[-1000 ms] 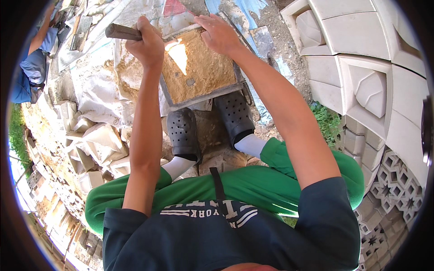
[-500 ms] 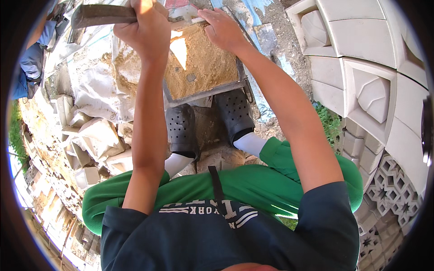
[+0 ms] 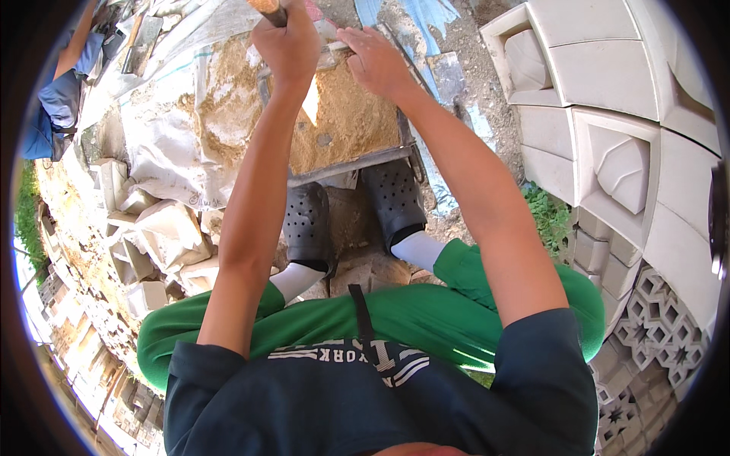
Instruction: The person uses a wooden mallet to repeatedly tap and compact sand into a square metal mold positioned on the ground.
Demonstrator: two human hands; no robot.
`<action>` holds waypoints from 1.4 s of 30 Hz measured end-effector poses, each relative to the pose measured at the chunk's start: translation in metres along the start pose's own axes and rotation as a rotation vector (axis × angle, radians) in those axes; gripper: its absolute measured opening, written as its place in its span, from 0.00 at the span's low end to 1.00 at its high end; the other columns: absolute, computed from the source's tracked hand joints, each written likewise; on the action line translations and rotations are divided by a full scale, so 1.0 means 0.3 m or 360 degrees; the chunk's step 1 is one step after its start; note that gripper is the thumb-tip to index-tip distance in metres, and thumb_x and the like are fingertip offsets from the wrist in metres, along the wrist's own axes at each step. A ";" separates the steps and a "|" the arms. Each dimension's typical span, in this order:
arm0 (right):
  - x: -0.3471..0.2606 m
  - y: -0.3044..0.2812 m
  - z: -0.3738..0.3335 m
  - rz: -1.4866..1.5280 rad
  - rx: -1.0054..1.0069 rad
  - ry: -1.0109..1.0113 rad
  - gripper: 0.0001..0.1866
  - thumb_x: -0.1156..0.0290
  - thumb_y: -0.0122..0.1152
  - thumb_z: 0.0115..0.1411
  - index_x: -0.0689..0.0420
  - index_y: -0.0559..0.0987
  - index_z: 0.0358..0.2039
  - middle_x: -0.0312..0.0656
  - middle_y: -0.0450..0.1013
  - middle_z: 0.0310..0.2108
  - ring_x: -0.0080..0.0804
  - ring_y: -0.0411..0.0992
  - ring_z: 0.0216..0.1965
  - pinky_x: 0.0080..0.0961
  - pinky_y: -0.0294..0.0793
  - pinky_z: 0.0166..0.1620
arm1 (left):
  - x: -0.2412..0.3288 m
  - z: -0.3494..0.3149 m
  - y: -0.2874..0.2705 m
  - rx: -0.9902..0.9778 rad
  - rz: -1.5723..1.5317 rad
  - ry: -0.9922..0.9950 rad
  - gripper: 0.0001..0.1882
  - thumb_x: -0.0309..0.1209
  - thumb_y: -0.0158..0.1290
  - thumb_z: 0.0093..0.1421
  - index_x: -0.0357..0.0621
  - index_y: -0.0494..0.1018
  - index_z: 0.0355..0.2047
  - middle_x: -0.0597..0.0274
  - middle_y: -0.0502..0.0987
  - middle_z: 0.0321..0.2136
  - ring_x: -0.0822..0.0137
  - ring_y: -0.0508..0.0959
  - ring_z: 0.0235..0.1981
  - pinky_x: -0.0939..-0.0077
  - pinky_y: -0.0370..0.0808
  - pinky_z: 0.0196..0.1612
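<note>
My left hand (image 3: 293, 49) is closed around a thick wooden bar (image 3: 266, 9), whose end points up toward the top edge; the rest is hidden by the hand or out of view. Below and right of it lies a rectangular mould frame (image 3: 353, 163) with dark edges, filled with damp tan sand (image 3: 353, 118). My right hand (image 3: 376, 61) rests at the mould's far right corner, fingers stretched over the rim and thumb apart. The near end of the mould sits just beyond my dark clogs (image 3: 391, 197).
White sacking (image 3: 163, 144) with spilled sand lies left of the mould. Broken cast blocks (image 3: 171, 232) are heaped nearer on the left. Stacked pale blocks (image 3: 608, 80) stand at right, with patterned vent blocks (image 3: 661, 327) below. Another person's blue-clothed leg (image 3: 61, 102) and a trowel-like tool (image 3: 141, 45) are far left.
My left hand has moved right and slightly down, and the bar has turned from lying leftward to pointing up and away. My right hand stays at the mould's corner.
</note>
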State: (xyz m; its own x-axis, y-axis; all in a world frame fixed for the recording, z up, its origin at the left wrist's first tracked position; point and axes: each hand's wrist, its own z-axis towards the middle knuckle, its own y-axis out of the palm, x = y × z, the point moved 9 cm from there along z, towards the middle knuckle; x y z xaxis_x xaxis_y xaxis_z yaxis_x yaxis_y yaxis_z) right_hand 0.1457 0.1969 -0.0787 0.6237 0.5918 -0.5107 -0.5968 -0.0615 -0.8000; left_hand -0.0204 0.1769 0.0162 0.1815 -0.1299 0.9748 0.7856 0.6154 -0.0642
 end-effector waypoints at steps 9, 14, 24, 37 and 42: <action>-0.002 0.001 -0.001 0.0037 0.0012 -0.0008 0.29 0.70 0.47 0.63 0.54 0.69 0.66 0.44 0.68 0.66 0.51 0.62 0.68 0.42 0.60 0.72 | 0.034 0.000 -0.012 0.0054 0.0153 0.0296 0.20 0.35 0.55 0.66 0.38 0.70 0.18 0.66 0.73 0.15 0.75 0.73 0.18 0.76 0.68 0.22; -0.010 -0.011 -0.013 0.0125 0.0038 0.0014 0.29 0.71 0.47 0.62 0.55 0.69 0.66 0.44 0.68 0.65 0.51 0.63 0.67 0.42 0.58 0.73 | 0.099 -0.006 -0.034 0.0046 -0.0086 0.0538 0.20 0.35 0.54 0.67 0.35 0.72 0.20 0.65 0.74 0.16 0.74 0.72 0.18 0.77 0.69 0.23; 0.004 0.002 -0.022 0.0074 0.0141 -0.0066 0.28 0.71 0.50 0.63 0.57 0.69 0.65 0.44 0.70 0.63 0.52 0.65 0.66 0.43 0.67 0.67 | 0.125 -0.014 0.005 0.0265 0.0578 0.0863 0.24 0.38 0.50 0.67 0.38 0.67 0.16 0.67 0.72 0.15 0.74 0.70 0.17 0.75 0.64 0.23; -0.013 -0.046 0.027 0.0393 0.0129 0.0083 0.27 0.75 0.43 0.65 0.58 0.67 0.66 0.44 0.72 0.62 0.40 0.73 0.57 0.36 0.65 0.67 | -0.087 0.047 0.023 -0.0012 -0.0230 0.0076 0.21 0.30 0.50 0.68 0.37 0.70 0.16 0.67 0.73 0.16 0.76 0.71 0.18 0.77 0.68 0.23; 0.003 -0.185 0.091 0.1435 0.0494 0.0246 0.28 0.54 0.45 0.73 0.61 0.69 0.65 0.47 0.79 0.53 0.41 0.78 0.44 0.33 0.75 0.50 | 0.052 0.025 0.080 -0.0447 0.0093 -0.0023 0.26 0.46 0.52 0.71 0.45 0.68 0.17 0.71 0.65 0.10 0.75 0.66 0.12 0.73 0.61 0.17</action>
State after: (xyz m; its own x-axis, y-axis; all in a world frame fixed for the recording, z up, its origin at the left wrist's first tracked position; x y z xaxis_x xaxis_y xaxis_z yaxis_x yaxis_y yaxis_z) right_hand 0.1654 0.2228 -0.0261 -0.0882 0.3125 -0.9458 -0.9769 -0.2126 0.0209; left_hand -0.0032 0.1955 0.0314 0.2243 -0.0881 0.9705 0.9075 0.3819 -0.1751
